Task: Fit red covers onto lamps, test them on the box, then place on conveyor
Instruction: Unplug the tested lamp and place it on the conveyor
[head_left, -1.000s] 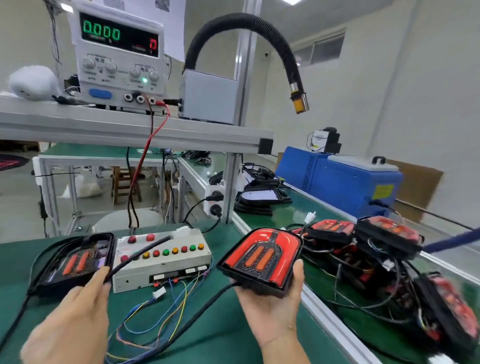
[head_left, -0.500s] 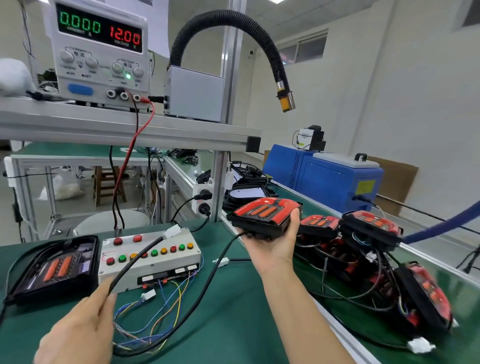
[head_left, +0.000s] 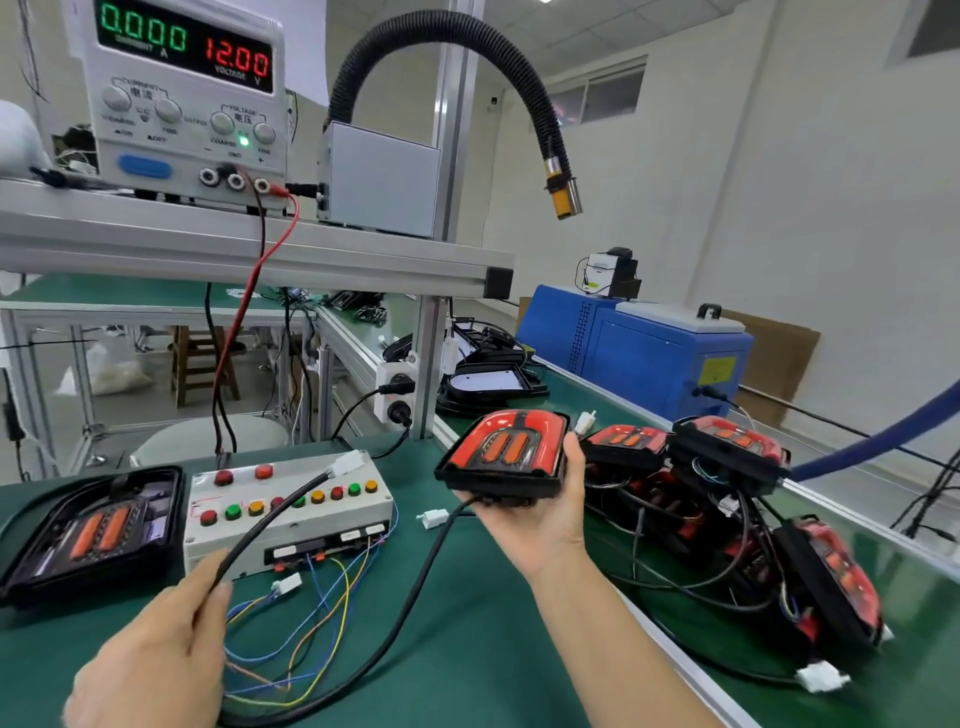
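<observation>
Lamps number 5 in plain sight: 1 in our right hand (head_left: 540, 514), 1 uncovered lamp (head_left: 93, 530) lying flat just beyond our left hand (head_left: 156, 654), and 3 finished ones in a pile (head_left: 727, 467) on the conveyor (head_left: 924, 649) to the right of our right hand; more may lie under their tangled wires, but we cannot tell. The held lamp (head_left: 506, 454) has a black housing and a glossy red cover with 2 orange bars in its middle. Our right palm cups it from below, thumb curled up its right edge, raised above the green bench between the test box (head_left: 291, 512) and the conveyor. Its black cable (head_left: 415, 587) drops from the underside and loops across the bench toward our left hand. Our left hand pinches 1 black lead between thumb and fingers; this lead ends in a white plug (head_left: 347, 462) resting on top of the box. We count about 12 coloured buttons on the box. Above it, 1 power supply (head_left: 182, 88) reads 0.000 and 12.00.
</observation>
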